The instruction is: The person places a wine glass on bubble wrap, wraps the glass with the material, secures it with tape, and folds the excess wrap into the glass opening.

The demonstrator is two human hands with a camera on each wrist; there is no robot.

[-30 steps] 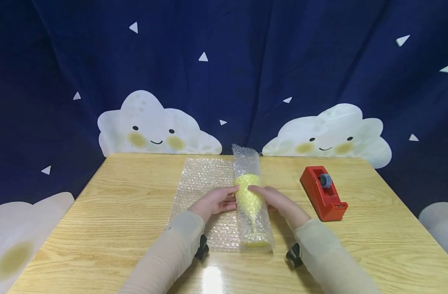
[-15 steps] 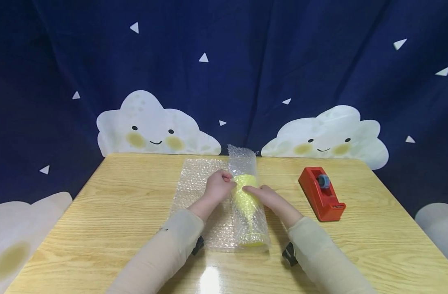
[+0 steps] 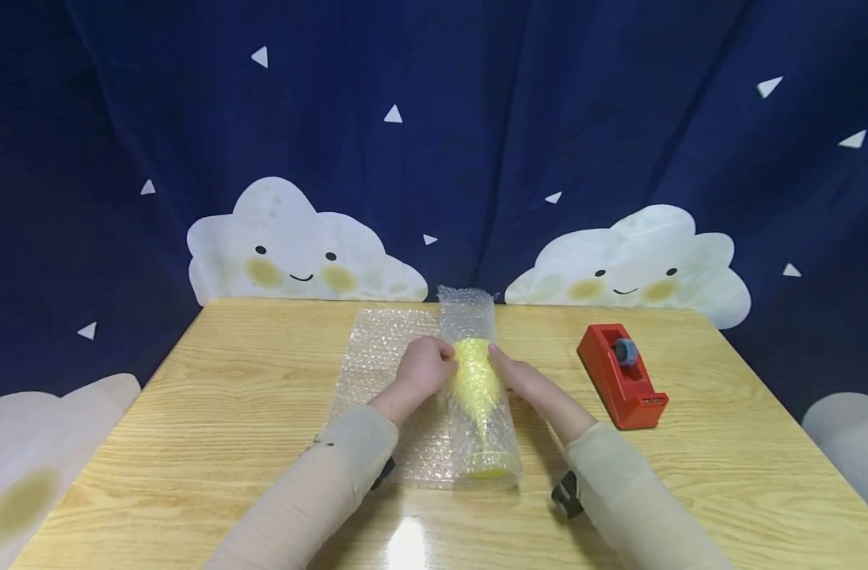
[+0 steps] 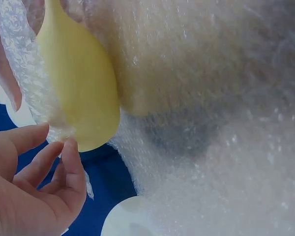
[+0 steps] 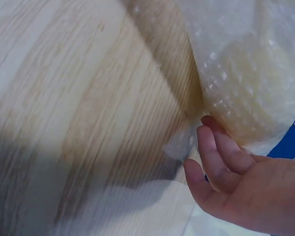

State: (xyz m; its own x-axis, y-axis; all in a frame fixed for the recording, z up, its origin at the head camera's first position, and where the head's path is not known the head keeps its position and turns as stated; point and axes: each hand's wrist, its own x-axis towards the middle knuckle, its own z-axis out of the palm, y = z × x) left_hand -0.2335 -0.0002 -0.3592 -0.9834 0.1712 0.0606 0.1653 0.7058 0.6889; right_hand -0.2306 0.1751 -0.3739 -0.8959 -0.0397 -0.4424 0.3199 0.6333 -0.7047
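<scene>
A yellow goblet (image 3: 479, 388) lies on its side under a fold of bubble wrap (image 3: 466, 313), with its foot toward the person. In the left wrist view the goblet's smooth bowl (image 4: 86, 88) shows bare beyond the wrap's edge. My left hand (image 3: 421, 368) pinches that edge beside the rim, thumb and fingertips close together. From the right side my right hand (image 3: 530, 384) holds the wrapped goblet, thumb on top near the rim. The right wrist view shows the right hand's fingers (image 5: 219, 157) bent against the lower side of the wrap.
The flat part of the bubble wrap sheet (image 3: 377, 340) spreads to the left of the goblet. A red tape dispenser (image 3: 622, 376) with a small roll of tape stands to the right on the wooden table (image 3: 263, 380). A dark blue curtain (image 3: 462, 142) hangs behind.
My left hand has turned from lying along the goblet's side to pinching the wrap edge near the rim. The right thumb has shifted toward the rim's right side. The goblet stays nearly in place.
</scene>
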